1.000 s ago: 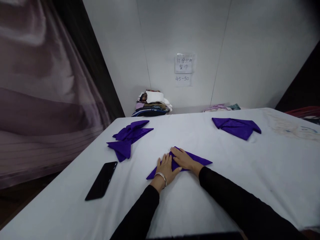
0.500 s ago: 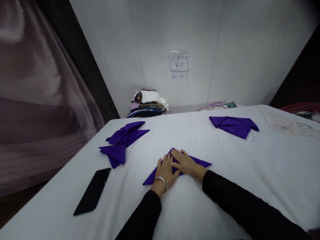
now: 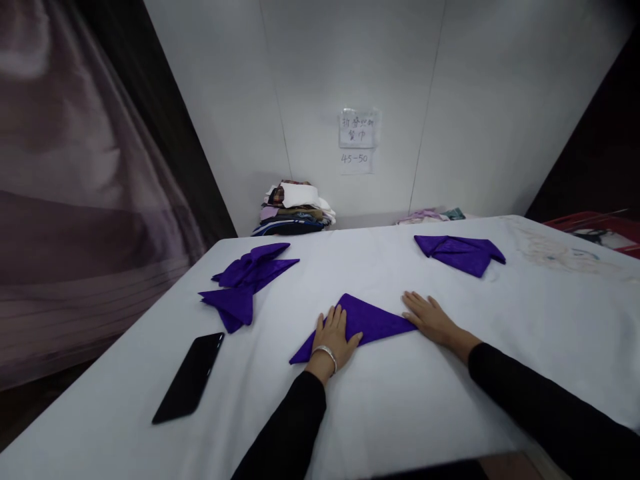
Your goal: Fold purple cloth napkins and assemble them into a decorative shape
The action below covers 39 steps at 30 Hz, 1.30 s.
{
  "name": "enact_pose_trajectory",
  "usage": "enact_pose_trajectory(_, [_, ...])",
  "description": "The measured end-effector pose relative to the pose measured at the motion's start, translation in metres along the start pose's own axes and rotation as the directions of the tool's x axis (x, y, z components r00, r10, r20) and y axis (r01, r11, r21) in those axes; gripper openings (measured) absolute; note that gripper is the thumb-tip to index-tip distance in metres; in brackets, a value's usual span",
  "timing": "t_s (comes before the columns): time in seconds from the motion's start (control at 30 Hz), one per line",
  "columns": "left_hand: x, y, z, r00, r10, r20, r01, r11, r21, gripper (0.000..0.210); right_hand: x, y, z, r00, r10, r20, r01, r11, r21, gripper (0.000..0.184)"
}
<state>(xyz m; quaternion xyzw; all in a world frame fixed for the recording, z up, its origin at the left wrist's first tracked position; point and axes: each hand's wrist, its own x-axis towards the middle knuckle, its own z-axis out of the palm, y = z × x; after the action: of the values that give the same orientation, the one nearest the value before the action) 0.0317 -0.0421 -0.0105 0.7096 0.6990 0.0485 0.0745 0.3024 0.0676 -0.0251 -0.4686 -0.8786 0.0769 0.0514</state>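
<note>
A purple cloth napkin (image 3: 376,321), folded into a flat triangle, lies on the white-covered table in front of me. My left hand (image 3: 334,339), with a silver bangle at the wrist, rests flat on the napkin's left half, fingers spread. At the right tip of the triangle is my right hand (image 3: 431,319), palm down with fingers stretched out; it partly covers that tip. Neither hand grips the cloth.
Folded purple napkins (image 3: 245,277) lie at the left, and another purple napkin (image 3: 460,253) at the back right. A black phone (image 3: 190,379) is at the front left. Stacked clothes (image 3: 295,210) stand behind the white table (image 3: 380,413), below a paper sign (image 3: 357,140).
My right hand has slid right, from the napkin's middle to its right tip, uncovering the top of the triangle. My left hand has stayed on the left half.
</note>
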Motion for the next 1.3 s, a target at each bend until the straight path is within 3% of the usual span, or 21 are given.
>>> enact_pose_trajectory(0.1, [0.004,-0.001,-0.003,0.999,-0.013,0.033,0.014,0.998,-0.054,0.075,-0.016,-0.005,-0.005,0.995,0.063,-0.073,-0.062,0.998,0.012,0.057])
enact_pose_trajectory(0.27, [0.013,-0.01,-0.014,0.996,-0.084,-0.015,0.08,0.984,-0.161,0.057,-0.031,-0.065,-0.007,0.958,-0.279,-0.073,0.284,0.955,0.079,0.056])
enact_pose_trajectory(0.4, [0.011,-0.018,-0.023,0.977,-0.193,-0.086,0.18,0.974,-0.141,0.043,-0.027,-0.094,-0.001,0.931,-0.361,-0.046,0.364,0.921,0.14,0.051])
enact_pose_trajectory(0.53, [0.005,-0.02,-0.027,0.945,-0.313,-0.092,0.297,0.942,-0.155,0.039,-0.015,-0.087,0.002,0.918,-0.39,-0.074,0.397,0.908,0.134,0.044])
enact_pose_trajectory(0.67, [0.0,-0.018,-0.028,0.931,-0.364,-0.028,0.353,0.916,-0.191,0.042,0.004,-0.065,-0.002,0.884,-0.461,-0.073,0.467,0.881,0.083,0.041])
enact_pose_trajectory(0.8, [-0.009,-0.013,-0.028,0.939,-0.342,0.043,0.343,0.91,-0.232,0.046,0.015,-0.054,-0.006,0.905,-0.413,-0.1,0.417,0.909,0.02,0.043])
enact_pose_trajectory(0.97, [-0.016,-0.007,-0.028,0.947,-0.32,0.003,0.313,0.924,-0.217,0.047,0.003,-0.083,0.001,0.879,-0.469,-0.087,0.475,0.877,0.071,0.061])
enact_pose_trajectory(1.13, [0.005,0.008,-0.025,0.989,-0.097,-0.115,0.079,0.985,-0.154,0.039,-0.001,-0.113,0.005,0.878,-0.474,-0.068,0.479,0.863,0.159,0.058])
enact_pose_trajectory(1.2, [0.016,0.01,-0.02,0.994,-0.016,-0.108,0.001,0.991,-0.133,0.041,0.002,-0.114,0.003,0.893,-0.447,-0.05,0.449,0.877,0.17,0.054])
enact_pose_trajectory(1.3, [0.027,0.005,-0.008,0.997,0.015,-0.072,-0.021,0.996,-0.082,0.049,0.006,-0.106,0.001,0.923,-0.384,-0.021,0.381,0.906,0.185,0.052])
